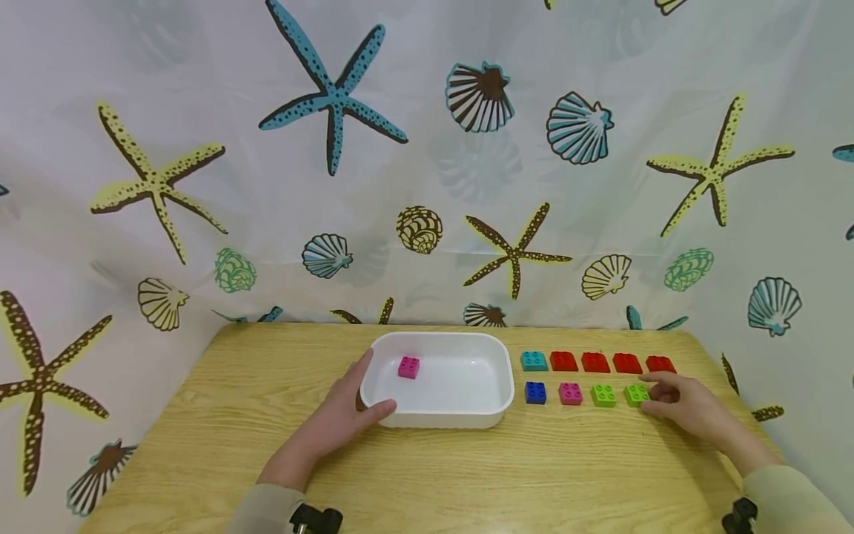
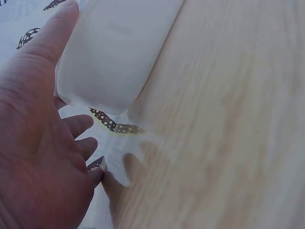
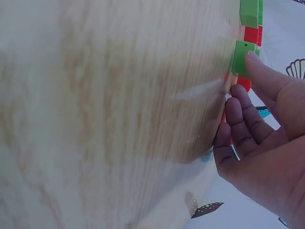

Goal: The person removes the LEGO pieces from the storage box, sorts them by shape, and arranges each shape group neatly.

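Note:
A white plastic tray (image 1: 437,419) stands at the middle of the table with a pink toy building brick (image 1: 409,367) inside, towards its left end. My left hand (image 1: 343,406) rests on the tray's left end, thumb extended along the near wall; in the left wrist view three fingers bend loosely clear of the tray (image 2: 112,57). At the right end of the front row of bricks, my right hand (image 1: 687,404) has thumb and forefinger at a lime green brick (image 1: 636,395). The right wrist view shows the thumb against this green brick (image 3: 241,57), the forefinger mostly hidden.
The front row also holds a dark blue brick (image 1: 535,393), a pink brick (image 1: 570,394) and another lime green brick (image 1: 603,396). Behind them are a light blue brick (image 1: 534,361) and several red bricks (image 1: 595,362). A patterned curtain (image 1: 414,185) hangs behind the wooden table (image 1: 467,475).

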`<state>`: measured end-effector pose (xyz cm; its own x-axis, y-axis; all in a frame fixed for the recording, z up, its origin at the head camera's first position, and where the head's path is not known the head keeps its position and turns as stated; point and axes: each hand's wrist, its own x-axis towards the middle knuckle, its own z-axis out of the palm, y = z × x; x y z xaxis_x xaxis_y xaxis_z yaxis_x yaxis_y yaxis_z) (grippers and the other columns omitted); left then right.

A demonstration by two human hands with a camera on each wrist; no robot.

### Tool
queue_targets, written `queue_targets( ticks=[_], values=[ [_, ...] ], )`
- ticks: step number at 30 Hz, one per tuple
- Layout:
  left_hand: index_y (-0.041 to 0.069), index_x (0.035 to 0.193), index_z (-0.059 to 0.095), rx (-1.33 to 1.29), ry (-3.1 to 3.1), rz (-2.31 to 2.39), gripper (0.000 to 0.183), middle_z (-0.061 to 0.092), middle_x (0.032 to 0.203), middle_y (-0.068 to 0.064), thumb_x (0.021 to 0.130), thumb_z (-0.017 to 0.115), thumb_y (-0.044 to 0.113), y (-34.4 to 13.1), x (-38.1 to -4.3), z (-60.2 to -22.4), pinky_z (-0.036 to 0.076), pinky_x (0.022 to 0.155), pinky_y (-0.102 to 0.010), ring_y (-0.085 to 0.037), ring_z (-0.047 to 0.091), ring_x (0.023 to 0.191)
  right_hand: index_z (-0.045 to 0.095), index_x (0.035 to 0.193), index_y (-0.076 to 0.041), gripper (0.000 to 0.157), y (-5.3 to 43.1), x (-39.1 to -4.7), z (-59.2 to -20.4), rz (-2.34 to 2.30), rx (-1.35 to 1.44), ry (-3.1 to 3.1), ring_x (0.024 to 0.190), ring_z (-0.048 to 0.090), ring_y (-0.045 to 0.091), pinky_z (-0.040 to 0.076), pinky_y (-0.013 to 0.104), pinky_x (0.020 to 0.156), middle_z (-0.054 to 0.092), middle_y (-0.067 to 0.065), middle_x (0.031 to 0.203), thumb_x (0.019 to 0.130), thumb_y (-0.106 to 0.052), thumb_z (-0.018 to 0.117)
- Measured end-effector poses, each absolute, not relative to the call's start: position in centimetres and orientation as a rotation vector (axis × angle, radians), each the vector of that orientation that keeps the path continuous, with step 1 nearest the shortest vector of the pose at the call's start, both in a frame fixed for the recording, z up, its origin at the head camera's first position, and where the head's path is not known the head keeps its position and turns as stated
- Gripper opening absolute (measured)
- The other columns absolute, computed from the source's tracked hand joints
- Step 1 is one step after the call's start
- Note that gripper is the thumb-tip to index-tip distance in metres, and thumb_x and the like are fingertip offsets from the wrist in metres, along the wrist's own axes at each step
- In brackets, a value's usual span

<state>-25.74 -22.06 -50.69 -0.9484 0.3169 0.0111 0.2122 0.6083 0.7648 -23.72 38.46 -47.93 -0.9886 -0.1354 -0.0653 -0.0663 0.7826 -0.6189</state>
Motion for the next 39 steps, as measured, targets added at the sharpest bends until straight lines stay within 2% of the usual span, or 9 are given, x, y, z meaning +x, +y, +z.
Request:
queue_targets(
  ticks=[4, 6, 11, 18, 22, 26, 34, 39],
  values=[
    [0.012, 0.179, 0.002, 0.434, 2.702, 1.255, 0.111, 0.008, 0.184, -0.019, 0.105, 0.075, 0.051, -22.1, -25.7, -50.7, 0.011, 0.132, -0.064, -0.046, 0.008, 0.168, 0.058, 0.15, 0.011, 0.059, 38.4, -23.7, -47.9, -0.994, -0.156, 2.903, 0.102, 0.068, 0.028, 0.058, 0.039, 0.084, 0.072, 0.015, 0.117, 0.105, -0.02, 0.079],
    [0.012, 0.179, 0.002, 0.433, 2.703, 1.253, 0.111, 0.008, 0.184, -0.02, 0.105, 0.075, 0.051, -22.1, -25.7, -50.7, 0.011, 0.132, -0.064, -0.046, 0.008, 0.168, 0.057, 0.151, 0.012, 0.06, 38.2, -23.6, -47.5, -1.011, -0.156, 2.933, 0.105, 0.068, 0.031, 0.059, 0.038, 0.082, 0.071, 0.02, 0.121, 0.106, -0.022, 0.078],
    [0.012, 0.179, 0.003, 0.44, 2.699, 1.262, 0.11, 0.008, 0.184, -0.02, 0.105, 0.076, 0.049, -22.0, -25.7, -50.6, 0.011, 0.132, -0.064, -0.045, 0.008, 0.168, 0.055, 0.154, 0.007, 0.06, 36.3, -23.5, -45.6, -1.042, -0.181, 3.003, 0.111, 0.067, 0.037, 0.06, 0.043, 0.086, 0.066, 0.029, 0.135, 0.107, -0.023, 0.077],
    [0.01, 0.178, 0.003, 0.444, 2.702, 1.279, 0.109, 0.007, 0.183, -0.02, 0.106, 0.075, 0.047, -22.0, -25.5, -50.5, 0.01, 0.132, -0.063, -0.045, 0.007, 0.168, 0.056, 0.157, 0.0, 0.063, 30.9, -23.9, -43.7, -1.198, -0.281, 2.968, 0.108, 0.067, 0.028, 0.058, 0.024, 0.084, 0.067, 0.018, 0.128, 0.104, -0.025, 0.081],
    [0.01, 0.178, 0.003, 0.459, 2.696, 1.287, 0.109, 0.008, 0.183, -0.021, 0.106, 0.076, 0.047, -22.0, -25.6, -50.5, 0.01, 0.133, -0.063, -0.045, 0.008, 0.168, 0.057, 0.156, -0.003, 0.062, 27.9, -24.3, -43.2, -1.267, -0.321, 2.926, 0.108, 0.067, 0.027, 0.058, 0.021, 0.087, 0.068, 0.016, 0.127, 0.104, -0.024, 0.082],
    [0.008, 0.178, 0.003, 0.469, 2.691, 1.28, 0.109, 0.008, 0.183, -0.021, 0.106, 0.076, 0.046, -21.9, -25.7, -50.4, 0.011, 0.133, -0.062, -0.045, 0.008, 0.168, 0.057, 0.156, -0.004, 0.062, 25.2, -24.7, -42.8, -1.302, -0.346, 2.89, 0.107, 0.067, 0.026, 0.058, 0.024, 0.09, 0.069, 0.015, 0.125, 0.103, -0.023, 0.083],
    [0.008, 0.178, 0.002, 0.457, 2.697, 1.271, 0.108, 0.008, 0.183, -0.022, 0.106, 0.075, 0.045, -21.7, -25.5, -49.9, 0.011, 0.132, -0.063, -0.046, 0.008, 0.168, 0.066, 0.147, -0.004, 0.052, 20.2, -25.8, -41.9, -1.399, -0.443, 2.829, 0.108, 0.069, 0.025, 0.061, 0.042, 0.097, 0.073, 0.007, 0.119, 0.102, -0.024, 0.083],
    [0.011, 0.178, 0.002, 0.435, 2.691, 1.26, 0.109, 0.007, 0.184, -0.02, 0.106, 0.075, 0.047, -21.6, -25.3, -50.0, 0.013, 0.132, -0.062, -0.044, 0.009, 0.168, 0.069, 0.144, -0.005, 0.051, 17.3, -26.3, -42.2, -1.419, -0.49, 2.795, 0.102, 0.068, 0.022, 0.06, 0.041, 0.093, 0.073, 0.006, 0.114, 0.1, -0.023, 0.086]
  ],
)
